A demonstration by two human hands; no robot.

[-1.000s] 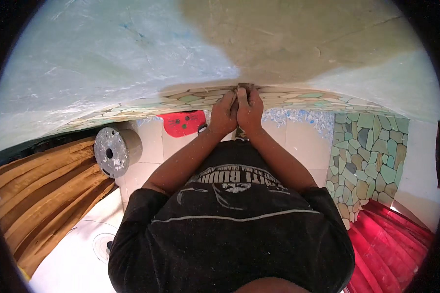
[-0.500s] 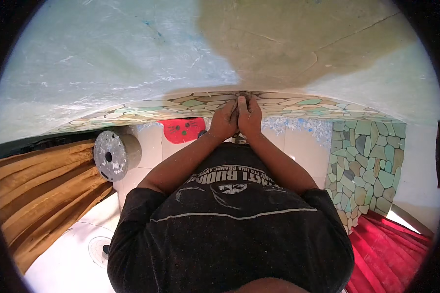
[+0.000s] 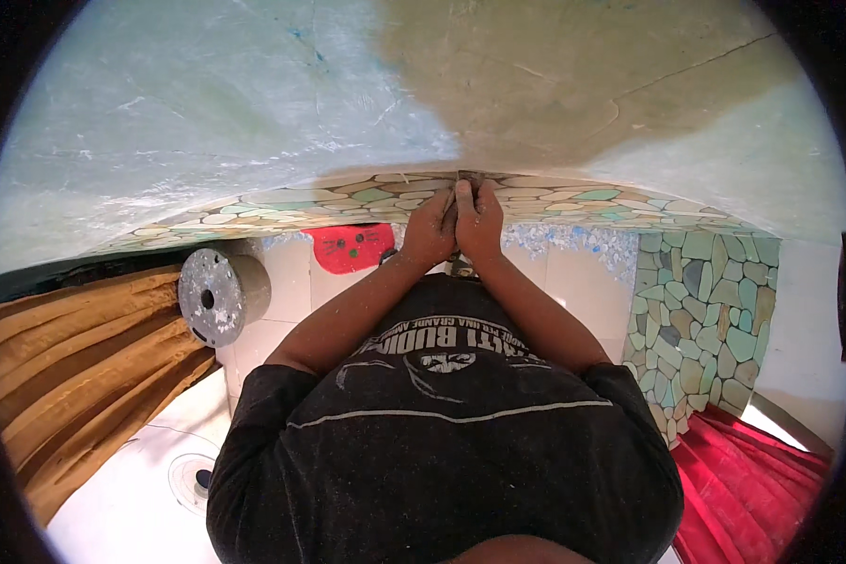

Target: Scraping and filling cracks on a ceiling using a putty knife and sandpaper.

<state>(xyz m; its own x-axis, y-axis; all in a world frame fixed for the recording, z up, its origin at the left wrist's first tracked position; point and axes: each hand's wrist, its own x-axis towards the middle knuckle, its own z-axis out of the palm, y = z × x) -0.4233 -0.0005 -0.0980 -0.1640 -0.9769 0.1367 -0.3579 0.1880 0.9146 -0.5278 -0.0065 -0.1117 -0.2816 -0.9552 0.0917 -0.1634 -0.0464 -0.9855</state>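
Observation:
My left hand [image 3: 430, 228] and my right hand [image 3: 480, 222] are pressed close together in front of me, with fingers curled in and closed. Both reach up to a band of pale green, cream and tan flat stone pieces [image 3: 367, 195] along the wall. Their fingertips meet the band near its upper edge, where a small dark spot shows. Whatever they grip, if anything, is hidden by the fingers. Above the band spreads a smooth pale green wall surface [image 3: 254, 103], part of it in brown shade.
A grey speckled drum-like spool [image 3: 218, 297] stands at left by brown draped cloth [image 3: 85, 348]. A red animal-face mat [image 3: 352, 246] and blue-white chips [image 3: 583, 242] lie on the tiled floor. At right are a green stone mosaic panel [image 3: 700, 310] and red cloth [image 3: 743, 479].
Both hands stay at the same spot on the stone band, with only a slight shift of the fingers. The view has moved very little.

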